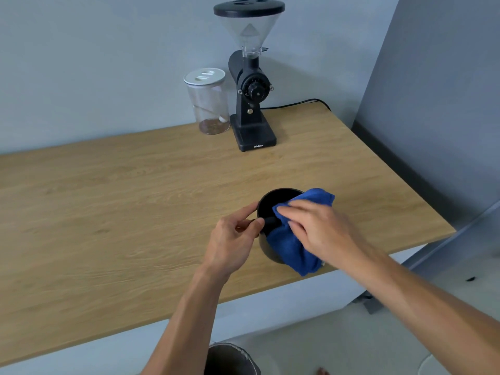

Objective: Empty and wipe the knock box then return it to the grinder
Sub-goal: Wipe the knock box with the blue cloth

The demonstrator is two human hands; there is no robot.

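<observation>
Head view, looking down on a wooden countertop (135, 212): the left hand (232, 239) is curled partly closed against the left side of the black knock box (266, 247), its thumb laid up along the outer rim and its fingertip pressed to the end of the dark bar that crosses the box's mouth, so it steadies the box rather than lifting it. The right hand (316, 228) lies palm down with its fingers stretched nearly flat and close together, pressing a blue cloth (295, 247) against the box; the fingertips reach over the rim toward the dark inside. The cloth is bunched, one fold rising past the far right of the rim and the rest draping down the box's near right side onto the counter. The knock box stands upright on the counter near its near edge, right of centre, between the two hands and touching both. Well apart from it, at the far side against the grey wall, stands a black coffee grinder (250, 104) with a clear hopper and black lid, its cord trailing off to the right. Just beside the grinder on its left is a clear jar (208, 104) with a white lid and a little brown matter at the bottom. Below the counter's near edge, between the forearms, the rim of a dark bin (230, 358) shows. The stretch of counter between box and grinder is bare wood.
</observation>
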